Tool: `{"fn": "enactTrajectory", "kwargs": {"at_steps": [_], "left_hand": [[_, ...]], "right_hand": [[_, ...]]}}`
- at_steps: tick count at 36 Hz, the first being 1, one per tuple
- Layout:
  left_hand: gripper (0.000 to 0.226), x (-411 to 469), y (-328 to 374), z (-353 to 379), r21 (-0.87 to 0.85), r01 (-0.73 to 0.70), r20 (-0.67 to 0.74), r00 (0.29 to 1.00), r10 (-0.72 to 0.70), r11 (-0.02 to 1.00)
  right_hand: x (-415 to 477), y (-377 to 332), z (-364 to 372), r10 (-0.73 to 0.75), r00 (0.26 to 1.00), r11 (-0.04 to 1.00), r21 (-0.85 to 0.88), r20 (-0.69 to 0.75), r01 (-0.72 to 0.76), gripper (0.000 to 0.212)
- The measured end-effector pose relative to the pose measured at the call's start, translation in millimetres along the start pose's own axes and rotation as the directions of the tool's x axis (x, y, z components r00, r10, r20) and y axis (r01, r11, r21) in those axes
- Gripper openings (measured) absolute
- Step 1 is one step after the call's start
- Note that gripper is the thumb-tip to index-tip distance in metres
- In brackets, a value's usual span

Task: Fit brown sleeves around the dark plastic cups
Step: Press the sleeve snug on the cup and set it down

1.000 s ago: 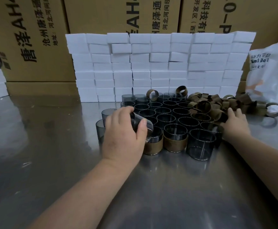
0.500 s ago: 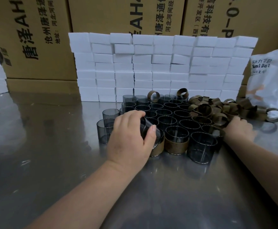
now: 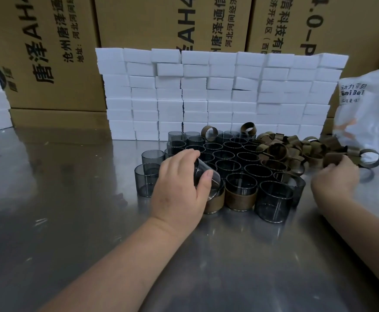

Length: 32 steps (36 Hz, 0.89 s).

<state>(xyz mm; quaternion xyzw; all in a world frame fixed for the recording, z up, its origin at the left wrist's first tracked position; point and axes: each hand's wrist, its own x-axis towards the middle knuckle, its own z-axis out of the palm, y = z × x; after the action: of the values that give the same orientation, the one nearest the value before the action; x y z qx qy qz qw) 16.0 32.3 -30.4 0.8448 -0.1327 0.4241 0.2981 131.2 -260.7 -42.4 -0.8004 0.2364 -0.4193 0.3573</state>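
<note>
Several dark see-through plastic cups [image 3: 229, 156] stand packed together on the steel table. My left hand [image 3: 179, 188] grips one tilted cup [image 3: 203, 174] at the cluster's front left, thumb over its rim. Right beside it stand two cups wearing brown sleeves [image 3: 240, 198]. A heap of loose brown sleeves [image 3: 296, 147] lies to the right of the cups. My right hand [image 3: 335, 176] is at the heap's near right edge, fingers curled round a brown sleeve [image 3: 331, 158].
A wall of white foam blocks [image 3: 217, 93] stands behind the cups, with cardboard boxes [image 3: 48, 52] behind it. A white plastic bag [image 3: 368, 109] sits at the right. Two bare cups [image 3: 146, 176] stand apart at the left. The steel table [image 3: 71, 210] reflects light.
My right hand has moved right along the sleeve heap and now holds a sleeve. My left hand keeps the same tilted cup in nearly the same place.
</note>
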Motion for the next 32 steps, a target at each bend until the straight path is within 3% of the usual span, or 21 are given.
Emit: {"fn": "enactTrajectory", "kwargs": {"at_steps": [6, 9, 14, 16, 20, 25, 29, 32], "left_hand": [[0.050, -3, -2, 4, -0.053, 0.036, 0.010, 0.999, -0.035, 0.998], [0.047, -3, -3, 7, -0.118, 0.089, -0.009, 0.996, -0.091, 0.989], [0.050, -4, -5, 9, -0.273, 0.175, -0.057, 0.979, -0.198, 0.946], [0.049, -2, -6, 8, -0.308, 0.189, -0.113, 0.966, -0.233, 0.932], [0.048, 3, -8, 8, -0.409, 0.245, -0.176, 0.924, -0.339, 0.879], [0.043, 2, -7, 12, -0.492, 0.185, -0.175, 0.936, -0.304, 0.851], [0.027, -1, -2, 16, -0.610, 0.156, -0.133, 0.946, -0.294, 0.777], [0.025, -1, 1, 16, -0.705, 0.193, -0.101, 0.925, -0.366, 0.682]], "right_hand": [[-27, -56, -24, -0.190, 0.982, 0.932, 0.313, -0.011, 0.184, 0.044], [-61, -94, -40, -0.307, 0.951, 0.798, 0.556, 0.040, 0.234, 0.047], [-120, -123, -50, -0.493, 0.855, 0.610, 0.765, 0.163, 0.205, 0.026], [-138, -120, -48, -0.563, 0.802, 0.555, 0.810, 0.201, 0.187, 0.030], [-157, -104, -41, -0.664, 0.688, 0.579, 0.783, 0.292, 0.228, 0.037], [-165, -96, -42, -0.703, 0.602, 0.596, 0.776, 0.379, 0.207, 0.052], [-171, -95, -43, -0.652, 0.606, 0.639, 0.760, 0.455, 0.116, 0.058], [-170, -95, -43, -0.586, 0.629, 0.682, 0.730, 0.510, 0.043, 0.058]]}}
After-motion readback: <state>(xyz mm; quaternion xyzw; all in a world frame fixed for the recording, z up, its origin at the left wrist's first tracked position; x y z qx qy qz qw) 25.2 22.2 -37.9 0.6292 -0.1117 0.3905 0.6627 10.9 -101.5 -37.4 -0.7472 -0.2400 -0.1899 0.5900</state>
